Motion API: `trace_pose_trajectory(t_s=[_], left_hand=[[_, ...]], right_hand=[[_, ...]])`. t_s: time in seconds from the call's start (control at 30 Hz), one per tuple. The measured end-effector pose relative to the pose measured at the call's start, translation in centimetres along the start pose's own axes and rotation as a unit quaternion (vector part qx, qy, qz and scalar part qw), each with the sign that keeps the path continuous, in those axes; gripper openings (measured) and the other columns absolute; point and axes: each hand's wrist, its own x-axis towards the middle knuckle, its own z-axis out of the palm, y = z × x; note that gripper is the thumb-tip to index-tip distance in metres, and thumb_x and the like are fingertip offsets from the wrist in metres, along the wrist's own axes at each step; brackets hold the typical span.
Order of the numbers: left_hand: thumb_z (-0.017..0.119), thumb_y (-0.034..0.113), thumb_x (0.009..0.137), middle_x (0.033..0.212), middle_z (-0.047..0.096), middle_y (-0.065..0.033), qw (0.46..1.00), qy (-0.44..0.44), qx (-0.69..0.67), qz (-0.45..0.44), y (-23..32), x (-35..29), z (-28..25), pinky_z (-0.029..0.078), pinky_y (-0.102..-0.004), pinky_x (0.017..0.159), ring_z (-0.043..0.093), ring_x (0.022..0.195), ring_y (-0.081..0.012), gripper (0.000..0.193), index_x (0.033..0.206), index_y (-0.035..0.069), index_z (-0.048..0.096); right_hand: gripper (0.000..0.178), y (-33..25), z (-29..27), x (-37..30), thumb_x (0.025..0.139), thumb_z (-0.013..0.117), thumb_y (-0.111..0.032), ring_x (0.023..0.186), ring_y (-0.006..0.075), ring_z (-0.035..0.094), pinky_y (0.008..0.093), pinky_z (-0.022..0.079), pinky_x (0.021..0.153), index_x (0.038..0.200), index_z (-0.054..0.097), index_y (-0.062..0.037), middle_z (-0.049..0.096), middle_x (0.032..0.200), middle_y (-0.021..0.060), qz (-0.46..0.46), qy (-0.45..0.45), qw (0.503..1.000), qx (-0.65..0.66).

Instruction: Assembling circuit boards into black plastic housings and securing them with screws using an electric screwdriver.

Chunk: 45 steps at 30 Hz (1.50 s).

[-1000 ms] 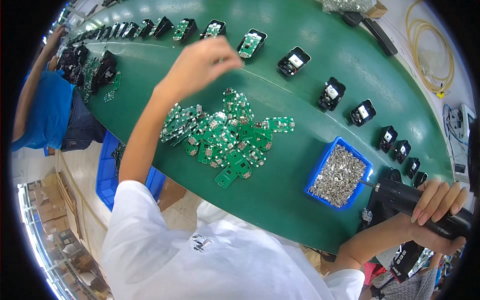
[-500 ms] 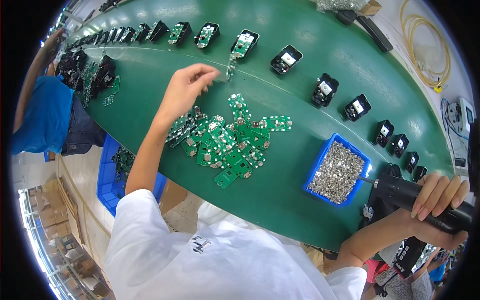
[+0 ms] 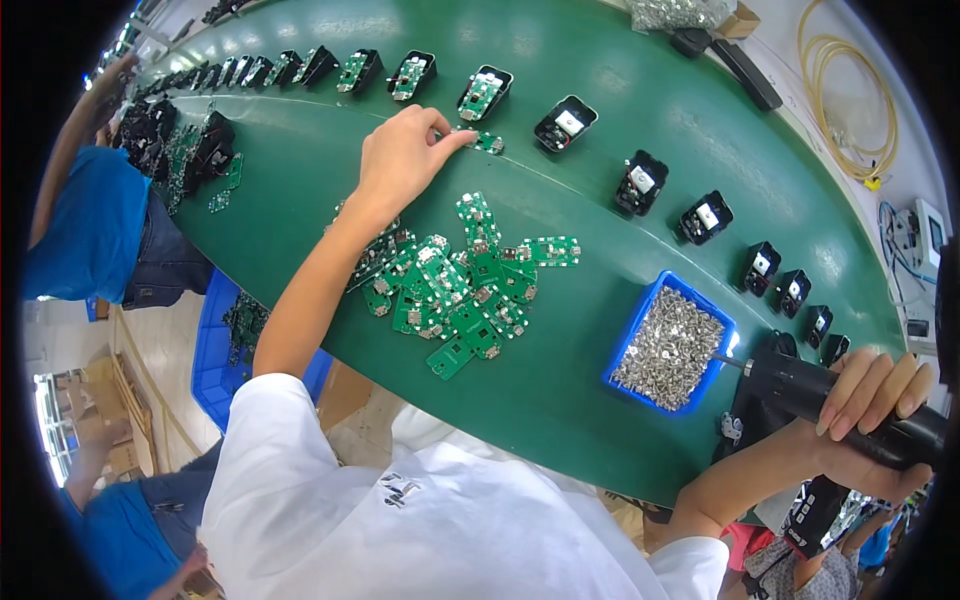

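Note:
My left hand (image 3: 410, 155) is closed in a pinch at the end of a small green circuit board (image 3: 488, 143), just in front of a black housing (image 3: 504, 98) with a board sitting in it. Below that hand lies a loose pile of green circuit boards (image 3: 470, 290). Wrapped in my right hand (image 3: 872, 400) is a black electric screwdriver (image 3: 800, 385), held nearly level. Its bit points at the blue bin (image 3: 612, 358), which holds many small silvery screws (image 3: 668, 345); the tip is at the bin's right rim.
A row of black housings curves across the green table (image 3: 560, 350); those to the right, such as one housing (image 3: 566, 124), show a white part inside. At left, a person in blue (image 3: 80, 230) sits near a blue crate (image 3: 208, 375). A yellow hose (image 3: 815, 80) lies coiled at right.
My left hand has moved up and right, and its fingers now meet the circuit board, which has turned from upright to flat. Another person in blue appears at lower left.

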Motion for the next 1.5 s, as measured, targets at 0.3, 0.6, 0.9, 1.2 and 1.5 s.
trace_pose_trajectory(t_s=[0.3, 0.6, 0.9, 1.2, 1.5], left_hand=[[0.073, 0.028, 0.092, 0.081, 0.065, -0.0014, 0.976, 0.024, -0.215, -0.015, -3.0, -0.3, 0.3, 0.044, -0.0259, 0.060, 0.054, 0.064, -0.0136, 0.024, 0.095, 0.004, 0.075], [0.069, 0.014, 0.091, 0.089, 0.066, 0.0027, 0.939, 0.117, -0.137, 0.292, 3.6, 1.0, 0.3, 0.046, -0.0274, 0.067, 0.058, 0.069, -0.0156, 0.009, 0.093, 0.007, 0.074], [0.070, 0.019, 0.088, 0.091, 0.064, 0.0053, 0.873, 0.212, 0.050, 0.437, 5.0, 5.0, 1.7, 0.043, -0.0276, 0.074, 0.059, 0.079, -0.0131, 0.006, 0.091, 0.014, 0.069], [0.071, 0.015, 0.086, 0.092, 0.064, 0.0066, 0.857, 0.232, 0.089, 0.451, 5.7, 6.3, 0.6, 0.041, -0.0262, 0.076, 0.056, 0.078, -0.0120, 0.007, 0.093, 0.013, 0.071], [0.070, 0.019, 0.087, 0.092, 0.063, 0.0077, 0.852, 0.234, 0.117, 0.453, 5.6, 5.8, 0.2, 0.040, -0.0260, 0.077, 0.056, 0.077, -0.0107, 0.008, 0.094, 0.015, 0.070]], right_hand=[[0.081, -0.3, 2.0, 0.5, 0.095, 0.035, -0.078, 0.035, 0.0203, 0.049, 0.0317, 0.045, 0.031, 0.100, 0.056, -0.0008, 0.051, 0.063, 0.0082, -0.025, 0.020, 0.999, -0.033], [0.081, -0.1, 2.3, 0.4, 0.095, 0.036, -0.078, 0.036, 0.0209, 0.051, 0.0318, 0.046, 0.032, 0.101, 0.056, -0.0003, 0.052, 0.064, 0.0090, -0.022, 0.024, 0.998, -0.048], [0.081, -0.3, 2.4, 0.3, 0.095, 0.036, -0.079, 0.037, 0.0212, 0.053, 0.0321, 0.047, 0.033, 0.100, 0.056, -0.0006, 0.053, 0.064, 0.0094, -0.027, 0.008, 0.999, -0.043], [0.080, -0.1, 2.0, 0.2, 0.095, 0.036, -0.078, 0.036, 0.0211, 0.052, 0.0320, 0.047, 0.033, 0.100, 0.056, -0.0008, 0.053, 0.064, 0.0092, -0.029, -0.009, 0.998, -0.050], [0.057, 0.6, 1.0, -0.4, 0.073, 0.071, -0.056, 0.044, 0.0106, 0.057, 0.0215, 0.051, 0.042, 0.098, 0.050, -0.0095, 0.056, 0.071, 0.0003, -0.022, -0.002, 1.000, -0.021]])
